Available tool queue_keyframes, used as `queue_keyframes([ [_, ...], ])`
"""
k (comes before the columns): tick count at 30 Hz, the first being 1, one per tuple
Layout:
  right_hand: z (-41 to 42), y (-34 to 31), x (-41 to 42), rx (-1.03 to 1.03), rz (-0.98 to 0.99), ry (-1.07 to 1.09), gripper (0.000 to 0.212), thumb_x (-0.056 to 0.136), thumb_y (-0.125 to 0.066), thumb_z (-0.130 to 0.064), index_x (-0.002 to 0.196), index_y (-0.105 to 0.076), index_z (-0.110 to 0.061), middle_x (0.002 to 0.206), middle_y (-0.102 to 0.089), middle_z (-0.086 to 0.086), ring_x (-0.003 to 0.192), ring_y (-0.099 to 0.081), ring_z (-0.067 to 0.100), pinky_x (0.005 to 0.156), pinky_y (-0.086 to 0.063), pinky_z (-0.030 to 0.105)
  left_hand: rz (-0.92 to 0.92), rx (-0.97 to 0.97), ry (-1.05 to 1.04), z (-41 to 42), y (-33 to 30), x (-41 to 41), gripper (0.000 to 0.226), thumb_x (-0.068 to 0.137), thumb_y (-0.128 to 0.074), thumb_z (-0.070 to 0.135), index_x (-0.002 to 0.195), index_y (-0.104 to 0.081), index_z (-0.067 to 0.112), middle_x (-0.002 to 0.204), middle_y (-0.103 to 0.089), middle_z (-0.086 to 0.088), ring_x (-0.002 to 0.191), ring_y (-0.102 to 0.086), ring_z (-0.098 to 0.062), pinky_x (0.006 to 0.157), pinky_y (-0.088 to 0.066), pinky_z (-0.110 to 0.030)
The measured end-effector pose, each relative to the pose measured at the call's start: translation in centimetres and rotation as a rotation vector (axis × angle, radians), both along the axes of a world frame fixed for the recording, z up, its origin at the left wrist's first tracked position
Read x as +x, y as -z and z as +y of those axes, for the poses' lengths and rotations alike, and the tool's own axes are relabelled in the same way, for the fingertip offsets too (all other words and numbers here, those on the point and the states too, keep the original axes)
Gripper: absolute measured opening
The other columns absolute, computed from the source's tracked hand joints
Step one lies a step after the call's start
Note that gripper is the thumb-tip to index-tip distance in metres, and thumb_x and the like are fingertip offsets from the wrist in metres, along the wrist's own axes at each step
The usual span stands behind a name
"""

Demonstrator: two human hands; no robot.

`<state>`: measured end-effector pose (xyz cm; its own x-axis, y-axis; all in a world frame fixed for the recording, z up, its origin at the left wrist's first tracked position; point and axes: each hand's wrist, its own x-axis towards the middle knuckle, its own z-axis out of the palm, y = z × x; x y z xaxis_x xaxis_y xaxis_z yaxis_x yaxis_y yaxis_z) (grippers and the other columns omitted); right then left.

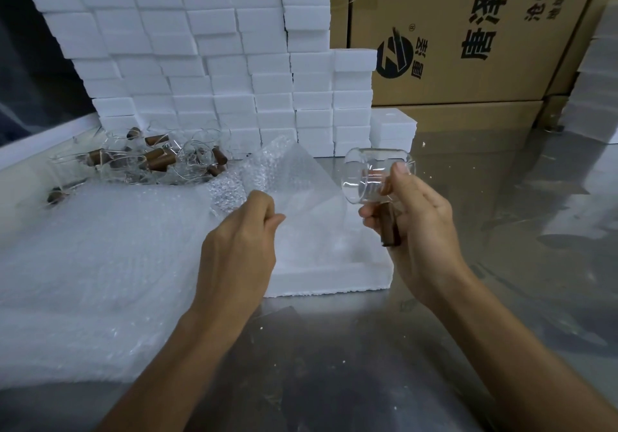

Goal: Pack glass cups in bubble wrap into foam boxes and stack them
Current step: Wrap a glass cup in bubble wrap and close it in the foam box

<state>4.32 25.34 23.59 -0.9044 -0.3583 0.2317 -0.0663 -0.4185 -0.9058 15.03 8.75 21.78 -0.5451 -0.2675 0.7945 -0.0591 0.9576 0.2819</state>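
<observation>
A glass cup (371, 177) with a brown handle is gripped in the right hand (418, 227), raised above the bench (501, 231) near its middle. A bubble wrap sheet (294, 177) is pinched by the left hand (240, 247) just left of the cup, over an open foam box (334, 278).

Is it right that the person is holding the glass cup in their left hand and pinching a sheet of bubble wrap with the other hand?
Not quite. The head view shows the glass cup in the right hand, gripped by its brown handle. It is the left hand that pinches the sheet of bubble wrap, lifting it above the foam box.
</observation>
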Motion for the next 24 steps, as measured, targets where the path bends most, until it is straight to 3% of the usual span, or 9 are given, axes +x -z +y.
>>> queue_keyframes([
  [2,0.1,-0.5,0.2,-0.082,-0.067,-0.103,0.032,0.084,-0.062,-0.045,0.077,-0.061,-0.014,0.085,-0.061,0.006,0.063,-0.061,0.018,0.069,-0.050,0.033,0.005,-0.069,0.020,0.0,-0.2,0.1,0.019,0.082,-0.067,-0.016,0.079,-0.056,-0.001,0.067,-0.052,-0.011,0.051,-0.046,-0.033,0.043,-0.046,-0.043],
  [5,0.3,-1.2,0.9,-0.174,-0.127,-0.281,0.034,0.088,-0.057,-0.045,0.086,-0.058,-0.011,0.108,-0.063,0.011,0.063,-0.060,0.017,0.067,-0.053,0.028,-0.016,-0.135,0.061,-0.1,-0.1,0.0,0.032,0.065,-0.061,-0.033,0.078,-0.067,-0.005,0.086,-0.064,-0.017,0.065,-0.062,-0.035,0.049,-0.054,-0.045],
  [9,0.3,-1.9,2.3,-0.224,-0.169,-0.504,0.032,0.084,-0.059,-0.048,0.068,-0.065,-0.021,0.125,-0.068,0.010,0.082,-0.070,0.023,0.073,-0.057,0.030,-0.043,-0.112,0.055,0.4,-0.2,-0.1,0.039,0.073,-0.067,-0.021,0.105,-0.074,-0.002,0.110,-0.072,-0.013,0.088,-0.071,-0.033,0.071,-0.061,-0.045],
  [14,-0.7,-1.6,4.0,-0.280,-0.288,-0.724,0.038,0.085,-0.060,-0.043,0.063,-0.071,-0.014,0.127,-0.064,0.019,0.118,-0.064,0.028,0.088,-0.055,0.032,-0.077,-0.011,0.103,1.0,-0.1,-0.2,0.049,0.068,-0.072,-0.016,0.111,-0.071,0.008,0.117,-0.070,-0.002,0.078,-0.069,-0.028,0.069,-0.056,-0.032],
  [17,-1.5,-1.0,4.5,-0.303,-0.354,-0.721,0.036,0.086,-0.064,-0.037,0.060,-0.064,-0.012,0.131,-0.053,0.024,0.131,-0.055,0.031,0.098,-0.049,0.037,-0.101,0.129,0.132,1.1,0.4,-0.5,0.053,0.072,-0.073,-0.011,0.119,-0.067,0.013,0.119,-0.068,0.003,0.095,-0.067,-0.021,0.079,-0.043,-0.009],
  [19,-1.6,-0.7,4.3,-0.300,-0.376,-0.669,0.034,0.085,-0.065,-0.038,0.061,-0.063,-0.014,0.137,-0.055,0.021,0.133,-0.053,0.026,0.101,-0.047,0.038,-0.095,0.213,0.153,1.1,0.6,-0.6,0.064,0.075,-0.068,-0.011,0.129,-0.061,0.021,0.135,-0.057,0.018,0.106,-0.063,-0.015,0.081,-0.038,0.000],
  [21,-1.5,-0.5,3.9,-0.282,-0.397,-0.602,0.032,0.084,-0.067,-0.041,0.065,-0.065,-0.015,0.141,-0.056,0.017,0.131,-0.055,0.023,0.108,-0.044,0.040,-0.086,0.270,0.191,1.2,0.7,-0.5,0.080,0.075,-0.064,-0.014,0.142,-0.051,0.026,0.144,-0.035,0.032,0.110,-0.061,-0.022,0.085,-0.044,-0.004],
  [23,-1.4,-0.2,3.5,-0.246,-0.399,-0.531,0.031,0.086,-0.066,-0.043,0.069,-0.068,-0.017,0.135,-0.063,0.011,0.130,-0.057,0.022,0.111,-0.042,0.044,-0.104,0.278,0.207,1.4,0.8,-0.6,0.086,0.075,-0.063,-0.013,0.148,-0.042,0.027,0.152,-0.029,0.031,0.107,-0.060,-0.036,0.086,-0.049,-0.017],
  [24,-1.4,-0.1,3.3,-0.227,-0.392,-0.502,0.031,0.087,-0.062,-0.044,0.070,-0.070,-0.018,0.127,-0.066,0.007,0.128,-0.058,0.021,0.110,-0.044,0.046,-0.114,0.281,0.217,1.6,0.9,-0.6,0.088,0.076,-0.063,-0.012,0.151,-0.038,0.028,0.155,-0.027,0.028,0.107,-0.059,-0.038,0.084,-0.048,-0.015],
])
